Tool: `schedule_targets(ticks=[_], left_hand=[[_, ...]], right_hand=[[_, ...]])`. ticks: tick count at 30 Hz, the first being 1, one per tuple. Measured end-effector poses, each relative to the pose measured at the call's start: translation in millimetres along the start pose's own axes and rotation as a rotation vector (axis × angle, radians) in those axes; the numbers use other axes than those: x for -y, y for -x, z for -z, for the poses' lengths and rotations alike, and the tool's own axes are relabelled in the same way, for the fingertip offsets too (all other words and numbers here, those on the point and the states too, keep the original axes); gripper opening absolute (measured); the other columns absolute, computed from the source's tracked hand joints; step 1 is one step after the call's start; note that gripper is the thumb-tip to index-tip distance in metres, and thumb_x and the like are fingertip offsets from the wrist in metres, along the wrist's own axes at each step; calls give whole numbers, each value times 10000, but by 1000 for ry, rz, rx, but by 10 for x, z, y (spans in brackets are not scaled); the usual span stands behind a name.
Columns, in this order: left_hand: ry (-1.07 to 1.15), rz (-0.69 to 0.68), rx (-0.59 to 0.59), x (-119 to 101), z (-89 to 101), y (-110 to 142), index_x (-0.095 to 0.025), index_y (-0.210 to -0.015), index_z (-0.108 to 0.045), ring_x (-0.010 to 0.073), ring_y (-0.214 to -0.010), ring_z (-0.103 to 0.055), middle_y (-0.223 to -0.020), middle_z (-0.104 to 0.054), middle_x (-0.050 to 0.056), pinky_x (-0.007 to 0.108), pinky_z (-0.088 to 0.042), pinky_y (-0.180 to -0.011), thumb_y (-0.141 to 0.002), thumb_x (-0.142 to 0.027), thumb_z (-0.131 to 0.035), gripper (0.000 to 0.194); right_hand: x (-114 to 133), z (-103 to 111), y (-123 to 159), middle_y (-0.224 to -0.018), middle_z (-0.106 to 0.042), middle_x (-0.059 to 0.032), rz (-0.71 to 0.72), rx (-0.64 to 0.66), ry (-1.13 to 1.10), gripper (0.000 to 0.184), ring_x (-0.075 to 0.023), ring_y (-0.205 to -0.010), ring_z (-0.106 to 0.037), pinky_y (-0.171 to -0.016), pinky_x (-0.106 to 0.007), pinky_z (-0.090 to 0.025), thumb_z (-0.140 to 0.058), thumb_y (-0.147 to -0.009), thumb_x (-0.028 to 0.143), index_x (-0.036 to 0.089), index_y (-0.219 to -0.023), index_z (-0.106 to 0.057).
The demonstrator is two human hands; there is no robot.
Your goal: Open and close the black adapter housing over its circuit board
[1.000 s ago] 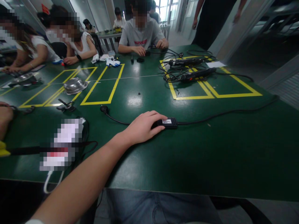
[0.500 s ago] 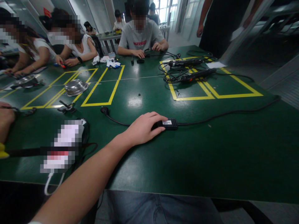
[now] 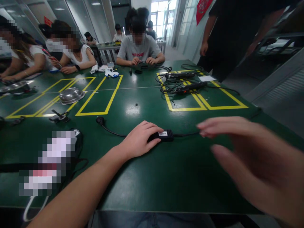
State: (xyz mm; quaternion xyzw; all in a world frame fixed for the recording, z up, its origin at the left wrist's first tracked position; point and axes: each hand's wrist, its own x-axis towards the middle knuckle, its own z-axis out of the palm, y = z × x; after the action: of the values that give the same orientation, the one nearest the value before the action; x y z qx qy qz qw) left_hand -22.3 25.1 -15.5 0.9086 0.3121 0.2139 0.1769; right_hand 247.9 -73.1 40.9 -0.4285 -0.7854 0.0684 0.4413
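My left hand point(image 3: 142, 139) grips a black power adapter point(image 3: 166, 135) with a white label, which lies on the green table. Fingers cover its left end, and the thumb presses its near side. From that end a short cord point(image 3: 112, 133) runs left to a black plug point(image 3: 100, 120). A black cable point(image 3: 186, 135) leaves the adapter's right end and passes behind my right hand point(image 3: 247, 152). That hand is raised close to the camera and slightly blurred, its thumb and fingers apart, with nothing seen between them.
Yellow tape rectangles point(image 3: 92, 113) mark the table. Black corded tools point(image 3: 190, 87) lie back right. A metal bowl point(image 3: 71, 96), a black clamp-like piece point(image 3: 59, 116) and a pixelated device point(image 3: 54, 155) are at left. A seated person point(image 3: 139, 47) works opposite; another stands right.
My right hand has come into view from the right, over the cable. My left hand stays on the adapter, while the whole view has shifted a little.
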Motion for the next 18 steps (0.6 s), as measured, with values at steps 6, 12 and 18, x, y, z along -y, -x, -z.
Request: schedule_targets(ticks=[6, 12, 18], left_hand=[[76, 86, -22, 18, -3, 28, -221, -1297, -719, 257, -1133, -699, -1235, -776, 85, 427, -560, -1048, -1060, -279, -655, 252], [107, 117, -22, 2, 3, 59, -233, -1271, -720, 259, -1113, -689, -1212, -779, 75, 428, -563, -1012, -1019, -265, -703, 255], [88, 85, -17, -15, 18, 84, -237, -1285, -717, 254, -1138, -675, -1228, -765, 77, 428, -562, -1034, -1039, -244, -672, 250]], right_hand=[[-660, -493, -294, -1219, -764, -95, -81, 415, -69, 338, -296, -1108, -730, -983, -474, -611, -720, -949, 306, 247, -1277, -662], [-863, -741, -158, -1224, -760, -107, -75, 380, -135, 439, -281, -1073, -715, -986, -476, -578, -740, -954, 300, 237, -1367, -607], [-834, -771, -166, -1149, -794, -80, -5, 410, -109, 248, -267, -1039, -722, -929, -437, -573, -782, -953, 203, 230, -1186, -704]])
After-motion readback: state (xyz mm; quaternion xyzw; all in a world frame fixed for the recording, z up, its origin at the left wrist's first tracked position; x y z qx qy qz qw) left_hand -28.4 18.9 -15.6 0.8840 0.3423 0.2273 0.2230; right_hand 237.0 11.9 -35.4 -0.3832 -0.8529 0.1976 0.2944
